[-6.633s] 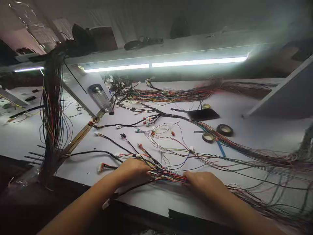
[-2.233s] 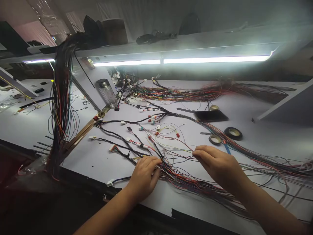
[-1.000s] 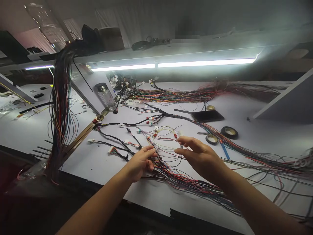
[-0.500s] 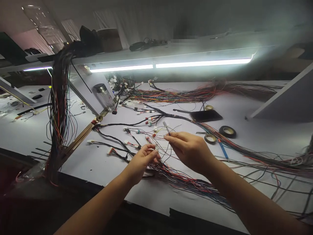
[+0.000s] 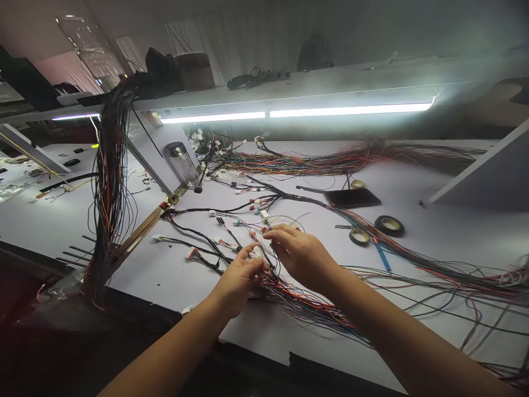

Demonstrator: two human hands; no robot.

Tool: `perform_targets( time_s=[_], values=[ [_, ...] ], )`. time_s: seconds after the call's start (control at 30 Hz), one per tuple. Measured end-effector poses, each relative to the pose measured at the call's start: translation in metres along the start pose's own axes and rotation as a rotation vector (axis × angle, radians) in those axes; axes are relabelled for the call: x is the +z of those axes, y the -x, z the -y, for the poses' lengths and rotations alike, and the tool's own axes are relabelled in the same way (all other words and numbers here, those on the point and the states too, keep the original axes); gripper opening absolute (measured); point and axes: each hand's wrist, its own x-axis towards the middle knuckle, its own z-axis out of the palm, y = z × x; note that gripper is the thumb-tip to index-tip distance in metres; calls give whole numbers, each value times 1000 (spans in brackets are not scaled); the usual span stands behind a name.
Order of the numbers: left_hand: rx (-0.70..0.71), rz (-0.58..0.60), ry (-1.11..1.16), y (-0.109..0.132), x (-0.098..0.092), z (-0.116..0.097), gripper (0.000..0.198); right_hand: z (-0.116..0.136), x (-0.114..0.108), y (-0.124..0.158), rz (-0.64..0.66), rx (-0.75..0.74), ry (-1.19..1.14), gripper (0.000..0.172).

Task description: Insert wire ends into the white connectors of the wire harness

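A tangle of coloured wires with small white connectors lies across the white table. My left hand rests at the bundle's left end, its fingers pinched round a small white connector. Just right of it, my right hand pinches a thin dark wire and holds its tip close to that connector. The two hands almost touch. Black-sheathed branches with plugs spread out to the left of the hands.
Two tape rolls, a blue pen and a black phone lie right of centre. A clear bottle stands at the back left. A thick hanging wire bundle drops at the left by a brass rail. More wires lie under the lamp.
My right hand has come leftward and down with the thin wire, closing up to my left hand. My left hand has lifted slightly off the bundle with the connector pinched.
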Motion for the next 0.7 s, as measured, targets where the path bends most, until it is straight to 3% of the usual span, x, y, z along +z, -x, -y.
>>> perform_targets(
  time_s=[0.17,0.23,0.37,0.47,0.7],
  values=[
    [82,223,-178,11,7,-6,33,4,8,-10,56,-59,97,37],
    [109,240,-251,11,9,-7,24,4,12,-14,101,-26,107,40],
    [110,136,-313,7,6,-6,35,-2,13,-16,119,75,92,40],
    [77,85,-170,2,1,-6,45,-7,8,-13,54,95,72,41],
    [62,-93,34,-4,-17,-7,39,-19,-4,-5,-11,92,24,41]
  ],
)
